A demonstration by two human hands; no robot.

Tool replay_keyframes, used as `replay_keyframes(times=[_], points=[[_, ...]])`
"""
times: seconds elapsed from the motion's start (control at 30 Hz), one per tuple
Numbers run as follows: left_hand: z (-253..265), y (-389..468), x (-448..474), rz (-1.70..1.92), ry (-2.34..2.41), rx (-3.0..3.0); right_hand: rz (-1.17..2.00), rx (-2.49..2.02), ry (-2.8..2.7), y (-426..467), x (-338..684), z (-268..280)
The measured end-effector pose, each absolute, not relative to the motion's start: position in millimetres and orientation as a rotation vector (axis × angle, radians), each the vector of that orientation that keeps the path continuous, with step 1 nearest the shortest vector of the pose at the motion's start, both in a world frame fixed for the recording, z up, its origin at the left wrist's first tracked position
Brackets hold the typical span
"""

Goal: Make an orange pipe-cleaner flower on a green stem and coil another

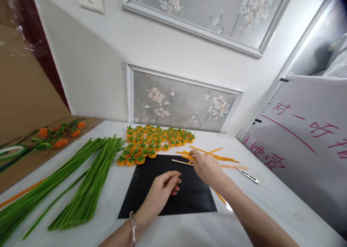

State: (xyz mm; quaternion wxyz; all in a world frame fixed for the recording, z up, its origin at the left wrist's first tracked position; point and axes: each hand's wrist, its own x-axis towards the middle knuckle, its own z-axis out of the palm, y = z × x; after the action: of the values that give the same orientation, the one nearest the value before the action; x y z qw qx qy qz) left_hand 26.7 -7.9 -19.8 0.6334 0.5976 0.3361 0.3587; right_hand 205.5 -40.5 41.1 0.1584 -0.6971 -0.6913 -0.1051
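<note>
My left hand (162,189) hovers over a black mat (189,200), its fingers curled in and the thumb against them; nothing shows in it. A bracelet circles that wrist. At the mat's far right edge, my right hand (207,167) pinches down among loose orange pipe cleaners (227,158), its fingertips closed on one of them. A thin pale stick (180,162) lies on the mat, its right end by the right hand's fingers. Behind the mat stand many small orange pompom pieces with green tops (151,142), in rows.
Bundles of green pipe cleaners (89,185) lie on the white table at left. Further left, cardboard holds orange flowers (61,143) and a roll of green tape (12,152). A metal tool (249,175), perhaps scissors or tweezers, lies at right. A panelled wall (184,98) rises behind.
</note>
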Motion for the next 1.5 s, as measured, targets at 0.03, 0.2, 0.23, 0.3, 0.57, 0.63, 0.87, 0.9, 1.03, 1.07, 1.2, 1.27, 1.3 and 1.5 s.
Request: replay_keyframes(times=[0.03, 0.2, 0.23, 0.3, 0.57, 0.63, 0.87, 0.9, 1.03, 1.07, 1.2, 1.27, 1.3, 1.5], points=[[-16.0, -9.7, 26.8, 0.838, 0.739, 1.332, -0.213, -1.961, -1.995, -48.0, 196.3, 38.4], [-1.2, -21.0, 28.4, 0.810, 0.484, 1.166, 0.735, -1.536, -1.730, -69.9, 164.3, 25.3], [-0.4, -21.7, 28.2, 0.813, 0.480, 1.139, 0.756, -1.511, -1.676, -71.4, 161.3, 22.4], [-0.5, -20.0, 27.0, 0.858, 0.524, 1.076, 0.718, -1.471, -1.611, -72.4, 158.4, 16.1], [8.7, -7.7, 23.0, 0.795, 0.705, 1.135, 0.246, -1.347, -1.614, -65.2, 168.6, -1.7], [12.1, -11.2, 25.0, 0.713, 0.721, 1.206, 0.273, -1.328, -1.591, -63.0, 171.0, -3.0], [-1.9, -15.9, 33.0, 0.712, 0.776, 1.347, 0.488, -1.348, -1.387, -58.8, 171.4, -19.5], [-6.2, -15.4, 33.6, 0.721, 0.789, 1.377, 0.521, -1.351, -1.379, -59.0, 171.3, -22.2], [-19.4, -14.2, 34.6, 0.720, 0.815, 1.506, 0.635, -1.359, -1.319, -60.3, 172.9, -29.0], [-21.0, -14.0, 34.4, 0.710, 0.803, 1.526, 0.668, -1.360, -1.293, -60.7, 173.6, -29.7], [-21.8, -12.3, 32.2, 0.651, 0.757, 1.557, 0.736, -1.365, -1.230, -62.9, 173.4, -30.1], [-21.1, -11.8, 30.1, 0.630, 0.757, 1.568, 0.733, -1.367, -1.227, -63.8, 171.7, -30.2], [-21.0, -11.7, 28.9, 0.626, 0.759, 1.571, 0.735, -1.364, -1.226, -64.0, 170.8, -30.5], [-21.8, -13.3, 24.3, 0.617, 0.777, 1.562, 0.786, -1.299, -1.203, -64.3, 168.1, -32.2]])
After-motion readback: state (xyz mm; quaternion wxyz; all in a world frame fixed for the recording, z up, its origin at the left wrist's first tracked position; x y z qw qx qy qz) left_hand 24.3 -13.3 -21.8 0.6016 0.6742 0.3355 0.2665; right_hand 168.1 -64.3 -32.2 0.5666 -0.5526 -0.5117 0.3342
